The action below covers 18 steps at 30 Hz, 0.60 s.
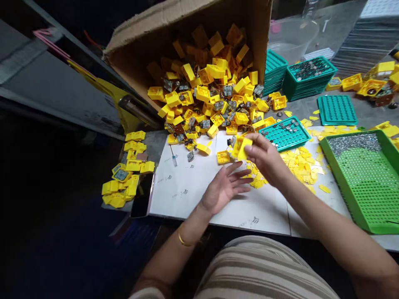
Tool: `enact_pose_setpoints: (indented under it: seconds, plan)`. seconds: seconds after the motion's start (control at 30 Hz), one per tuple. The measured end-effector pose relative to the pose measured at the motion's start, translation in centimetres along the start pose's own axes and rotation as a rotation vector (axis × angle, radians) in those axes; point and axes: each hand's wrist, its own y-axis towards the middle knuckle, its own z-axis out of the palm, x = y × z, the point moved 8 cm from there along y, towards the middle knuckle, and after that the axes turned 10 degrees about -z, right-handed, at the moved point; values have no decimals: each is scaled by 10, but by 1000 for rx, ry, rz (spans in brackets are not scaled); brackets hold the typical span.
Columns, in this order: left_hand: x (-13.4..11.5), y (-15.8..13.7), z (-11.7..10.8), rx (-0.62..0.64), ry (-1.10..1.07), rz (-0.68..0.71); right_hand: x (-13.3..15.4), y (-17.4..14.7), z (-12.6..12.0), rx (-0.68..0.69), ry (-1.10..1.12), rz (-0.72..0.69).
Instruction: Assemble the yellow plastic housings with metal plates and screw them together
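Note:
My right hand (264,155) is closed on a yellow plastic case (242,147), held just above the white work surface. A dark round part and a grey part show at the left side of that case. Below it and to the left, my left hand (226,187) is open, palm turned up and fingers spread, with nothing in it. Another yellow housing (223,157) lies on the surface beside the held one. A screwdriver (173,158) with a clear bluish handle rests farther left, near a small grey part (190,156).
A cardboard box (183,12) on its side spills yellow housings (202,93). To the right are a teal tray (285,133) with round metal parts, yellow flat pieces (301,166) and a green basket (358,187) of small metal bits. A phone (142,195) lies at the left edge.

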Motion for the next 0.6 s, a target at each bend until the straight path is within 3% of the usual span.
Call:
enact_pose_setpoints:
  seconds: [0.1, 0.2, 0.23, 0.27, 0.33, 0.4, 0.53, 0.6]
  plan:
    - [37, 4, 10, 29, -328, -74, -4, -55, 5, 101, -416, -130]
    - [70, -3, -10, -112, -315, -191, -14, -95, 12, 412, -760, -183]
    - [77, -7, -18, -155, -268, -226, -14, -98, 8, 457, -806, -195]
    - [82, -12, -25, -188, -212, -248, -13, -95, 1, 460, -835, -208]
    - [85, -21, -35, -231, -109, -256, -4, -74, -17, 333, -894, -291]
    - [83, -26, -40, -247, -50, -255, -9, -49, -16, 386, -1023, -337]
    - [82, -27, -43, -235, -37, -267, -40, -29, 35, 906, -1106, -473]
    - [82, -26, -45, -232, -39, -263, -55, -29, 55, 1088, -1188, -511]
